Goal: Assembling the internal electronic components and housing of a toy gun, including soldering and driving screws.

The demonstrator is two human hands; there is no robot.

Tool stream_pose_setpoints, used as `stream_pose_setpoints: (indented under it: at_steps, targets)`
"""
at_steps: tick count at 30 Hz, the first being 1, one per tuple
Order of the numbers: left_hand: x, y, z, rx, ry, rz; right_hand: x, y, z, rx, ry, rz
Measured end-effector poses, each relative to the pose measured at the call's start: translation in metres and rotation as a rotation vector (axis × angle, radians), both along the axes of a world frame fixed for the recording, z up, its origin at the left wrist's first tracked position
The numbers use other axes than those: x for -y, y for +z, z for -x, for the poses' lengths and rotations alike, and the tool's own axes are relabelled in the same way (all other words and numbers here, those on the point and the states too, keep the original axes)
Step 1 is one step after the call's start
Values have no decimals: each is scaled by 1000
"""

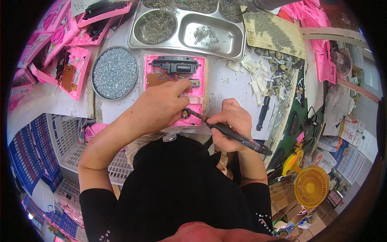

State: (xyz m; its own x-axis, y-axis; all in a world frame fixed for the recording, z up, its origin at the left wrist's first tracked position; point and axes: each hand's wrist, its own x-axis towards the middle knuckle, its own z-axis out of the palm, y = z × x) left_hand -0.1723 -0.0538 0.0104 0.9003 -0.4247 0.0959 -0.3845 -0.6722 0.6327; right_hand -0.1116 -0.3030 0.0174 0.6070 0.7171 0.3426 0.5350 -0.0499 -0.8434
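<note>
A pink plastic housing (202, 66) lies on the white work surface in front of me. Fitted in it are a long black part (176, 64), a brown board (155, 80) with thin wires and a small round metal part (185, 114). My left hand (163, 103) rests over the housing's middle, fingers bent and pressed together; whatever is between the fingertips is hidden. My right hand (233, 125) is closed round a slanting black-handled tool (238, 138). The tool's thin metal shaft reaches the housing's lower part, beside my left hand.
Left of the housing stands a round dish (114, 72) full of small screws. Behind it, a metal tray (211, 34) holds springs. White plastic parts (256, 86) lie to the right, near a black strip (263, 113). Pink housings (74, 74) pile up at left. A yellow fan (311, 186) stands lower right.
</note>
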Motion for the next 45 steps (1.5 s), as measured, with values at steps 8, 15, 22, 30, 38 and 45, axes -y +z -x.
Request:
stream_pose_setpoints:
  at_steps: [8,15,22,30,38,45]
  targets:
    - [2,-1,1,4,10,-4,1,1,-1,1,4,17]
    - [-1,-3,2,11,2,0,20,15,0,-16,-40,-3]
    - [-3,-4,2,34,6,5,169,15,17,-198,-814,-407]
    - [11,3,-1,16,27,8,295,72,57,249,-1531,-260]
    - [15,6,-1,25,35,15,360,34,6,-84,-1582,-206]
    - [-2,6,7,141,105,216,337,-12,33,-881,-1211,-976]
